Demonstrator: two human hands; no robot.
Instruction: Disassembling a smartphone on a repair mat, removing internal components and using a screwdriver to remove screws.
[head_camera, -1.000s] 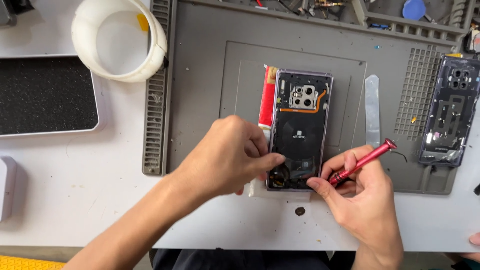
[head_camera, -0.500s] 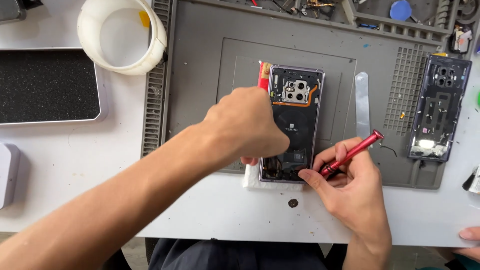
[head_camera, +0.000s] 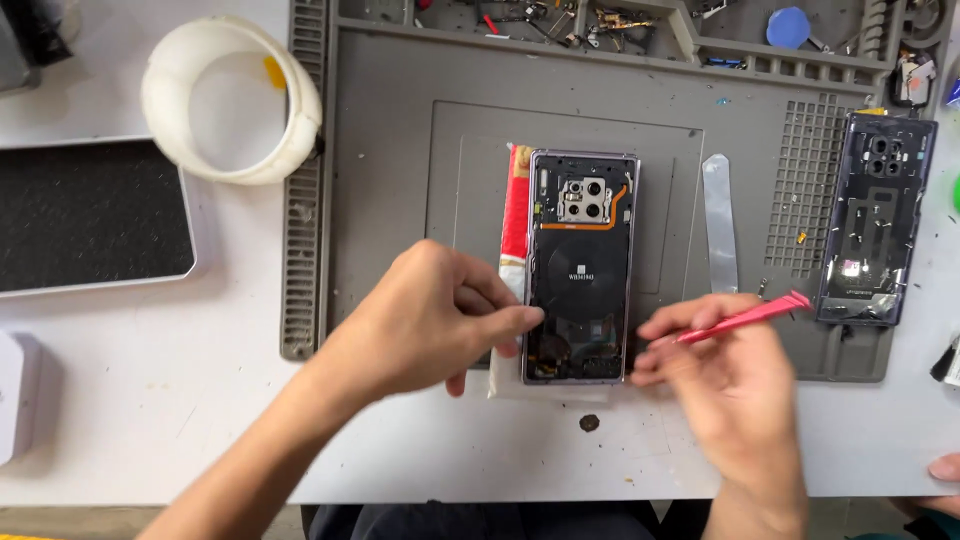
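A white bench (head_camera: 150, 400) fills the frame, with a grey ribbed work mat (head_camera: 400, 180) over its middle and right; along the mat's upper edge run small trays (head_camera: 560, 20) of loose screws and parts, too fine to sort out. In the upper left stands a white plastic ring (head_camera: 232, 98) with a yellow scrap inside it; below that, at the left edge, lies a dark pad in a pale frame (head_camera: 85, 215), cut off by the border; a white block (head_camera: 15, 395) shows only in part at the lower left.

At the centre of the frame lies an opened phone (head_camera: 582, 265), back off, camera module toward the top and a round black coil in its middle; it rests on a white and red packet (head_camera: 515, 200) that peeks out along its left side. The left hand (head_camera: 420, 320) comes in from the lower left, fingers curled, index fingertip pressed on the phone's lower left part; whether it pinches anything there cannot be told. The right hand (head_camera: 735, 385), lower right and blurred, grips a red slim tool (head_camera: 745, 318) between thumb and fingers, just right of the phone's lower edge; its tip is hidden.

Right of the phone lies a flat metal pry blade (head_camera: 720, 220); further right, the dark removed back cover (head_camera: 875, 215); a fingertip of another hand (head_camera: 945, 468) shows at the lower right edge.
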